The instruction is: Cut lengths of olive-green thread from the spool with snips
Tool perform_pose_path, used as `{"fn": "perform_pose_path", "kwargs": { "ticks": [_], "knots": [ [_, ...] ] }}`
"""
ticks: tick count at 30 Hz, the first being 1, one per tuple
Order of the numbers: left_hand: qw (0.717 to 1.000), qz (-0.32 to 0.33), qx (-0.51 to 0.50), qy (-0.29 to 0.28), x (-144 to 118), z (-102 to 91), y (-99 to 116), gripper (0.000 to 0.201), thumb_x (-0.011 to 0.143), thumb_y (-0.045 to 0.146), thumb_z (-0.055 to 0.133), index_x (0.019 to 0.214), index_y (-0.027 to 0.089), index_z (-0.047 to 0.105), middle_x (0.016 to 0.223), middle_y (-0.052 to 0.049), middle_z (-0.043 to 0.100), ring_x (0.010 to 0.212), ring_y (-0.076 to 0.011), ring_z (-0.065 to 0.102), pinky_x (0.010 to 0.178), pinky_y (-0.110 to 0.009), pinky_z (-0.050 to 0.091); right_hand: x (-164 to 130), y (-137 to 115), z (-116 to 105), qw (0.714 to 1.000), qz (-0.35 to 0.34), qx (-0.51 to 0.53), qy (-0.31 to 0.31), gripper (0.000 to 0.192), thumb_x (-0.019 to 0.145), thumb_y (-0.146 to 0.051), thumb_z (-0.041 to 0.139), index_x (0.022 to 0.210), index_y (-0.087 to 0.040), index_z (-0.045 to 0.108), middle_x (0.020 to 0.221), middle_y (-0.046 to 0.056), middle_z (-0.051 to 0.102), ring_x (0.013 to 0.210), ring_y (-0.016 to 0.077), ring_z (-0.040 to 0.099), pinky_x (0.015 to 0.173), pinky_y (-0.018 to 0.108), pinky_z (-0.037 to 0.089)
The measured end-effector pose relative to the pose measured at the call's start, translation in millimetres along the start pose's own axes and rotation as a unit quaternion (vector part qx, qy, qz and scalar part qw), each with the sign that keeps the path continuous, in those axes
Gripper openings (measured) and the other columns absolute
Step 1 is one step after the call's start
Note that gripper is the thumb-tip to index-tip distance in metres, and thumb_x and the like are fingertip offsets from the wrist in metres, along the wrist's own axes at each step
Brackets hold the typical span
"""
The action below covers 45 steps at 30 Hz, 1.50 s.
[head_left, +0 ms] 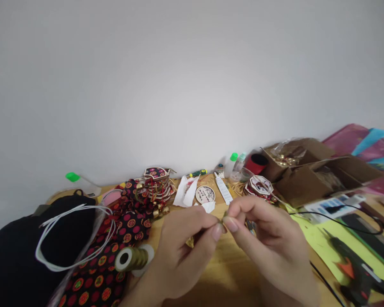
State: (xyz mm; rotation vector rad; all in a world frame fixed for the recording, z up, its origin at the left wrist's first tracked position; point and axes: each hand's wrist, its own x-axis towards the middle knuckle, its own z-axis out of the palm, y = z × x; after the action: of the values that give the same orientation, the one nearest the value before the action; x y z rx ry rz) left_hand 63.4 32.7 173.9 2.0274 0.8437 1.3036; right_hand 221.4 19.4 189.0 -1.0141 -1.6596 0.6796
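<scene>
Together, hands [222,228] pinching, perhaps gold thread [223,221]

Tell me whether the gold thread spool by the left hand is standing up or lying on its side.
Lying on its side: the gold thread spool rests on the table with its hollow end facing the camera, beside the left hand.

Nothing here can be read. The round disc [205,194] beyond the hands [224,238] bears dark marks too small to make out. The white tube [223,189] beside it shows no legible print either.
</scene>
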Motion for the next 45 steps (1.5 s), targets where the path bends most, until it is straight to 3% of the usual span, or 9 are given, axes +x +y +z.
{"fn": "perform_pose_path", "kwargs": {
  "ticks": [8, 13, 18, 22, 29, 37, 45],
  "knots": [
    [0.999, -0.03, -0.028, -0.001, 0.6, -1.4, 0.6, 0.018, 0.084, 0.02, 0.048, 0.07, 0.017, 0.058, 0.056, 0.003, 0.048, 0.053, -0.0067, 0.044, 0.052, -0.02, 0.034, 1.2, -2.1, 1.9, 0.998, 0.017, 0.054, 0.016, 0.006, 0.084, -0.018, 0.056, 0.082, -0.023, 0.058, 0.054, -0.006, 0.047, 0.048, 0.0065, 0.042, 0.041, 0.016, 0.033],
    [0.991, -0.092, -0.098, 0.0, 2.0, -5.4, 0.1, 0.022, 0.085, 0.026, 0.049, 0.07, 0.017, 0.062, 0.059, 0.001, 0.056, 0.055, -0.0071, 0.047, 0.052, -0.02, 0.036, 0.8, -1.8, 1.8, 0.997, 0.011, 0.062, 0.053, 0.009, 0.086, -0.018, 0.053, 0.086, -0.025, 0.06, 0.055, -0.005, 0.048, 0.047, 0.0066, 0.042, 0.04, 0.017, 0.032],
    [0.968, -0.161, -0.194, -0.006, 2.3, -8.1, -5.0, 0.028, 0.084, 0.036, 0.052, 0.069, 0.017, 0.065, 0.057, 0.002, 0.055, 0.045, -0.0044, 0.036, 0.047, -0.021, 0.031, -1.0, 0.3, 3.0, 0.996, 0.015, 0.043, 0.074, 0.009, 0.086, -0.019, 0.054, 0.083, -0.023, 0.061, 0.056, -0.004, 0.049, 0.048, 0.0068, 0.042, 0.041, 0.018, 0.032],
    [0.954, -0.197, -0.227, -0.005, 2.3, -7.2, -6.9, 0.028, 0.082, 0.039, 0.054, 0.069, 0.017, 0.066, 0.053, 0.003, 0.05, 0.043, -0.004, 0.031, 0.044, -0.021, 0.027, -0.5, -0.3, 4.4, 0.998, 0.016, 0.029, 0.049, 0.009, 0.085, -0.019, 0.054, 0.081, -0.023, 0.061, 0.057, -0.004, 0.05, 0.048, 0.0067, 0.04, 0.042, 0.018, 0.032],
    [0.977, -0.148, -0.155, 0.013, 5.6, -5.2, -0.9, 0.023, 0.083, 0.032, 0.053, 0.07, 0.019, 0.065, 0.059, 0.003, 0.057, 0.049, -0.0051, 0.04, 0.05, -0.02, 0.034, 1.4, 0.7, 4.3, 0.999, -0.019, 0.01, 0.045, 0.014, 0.082, -0.014, 0.058, 0.088, -0.027, 0.061, 0.059, -0.006, 0.054, 0.051, 0.0067, 0.045, 0.045, 0.016, 0.036],
    [0.985, -0.138, -0.108, 0.008, 4.0, -4.5, -2.4, 0.025, 0.084, 0.032, 0.051, 0.067, 0.017, 0.062, 0.056, 0.003, 0.05, 0.054, -0.0067, 0.043, 0.051, -0.019, 0.034, 0.7, 1.0, 3.7, 0.998, -0.037, -0.006, 0.056, 0.019, 0.08, -0.012, 0.059, 0.09, -0.027, 0.063, 0.057, -0.005, 0.053, 0.052, 0.0073, 0.046, 0.045, 0.017, 0.038],
    [0.991, -0.113, -0.068, 0.0, 3.7, -4.8, -2.2, 0.023, 0.084, 0.029, 0.051, 0.073, 0.018, 0.067, 0.061, 0.0, 0.058, 0.06, -0.0093, 0.051, 0.056, -0.02, 0.041, 0.2, -0.4, 5.4, 0.997, -0.031, -0.014, 0.073, 0.018, 0.079, -0.013, 0.06, 0.092, -0.025, 0.066, 0.057, -0.004, 0.054, 0.052, 0.008, 0.049, 0.044, 0.018, 0.039]
  ]
}}
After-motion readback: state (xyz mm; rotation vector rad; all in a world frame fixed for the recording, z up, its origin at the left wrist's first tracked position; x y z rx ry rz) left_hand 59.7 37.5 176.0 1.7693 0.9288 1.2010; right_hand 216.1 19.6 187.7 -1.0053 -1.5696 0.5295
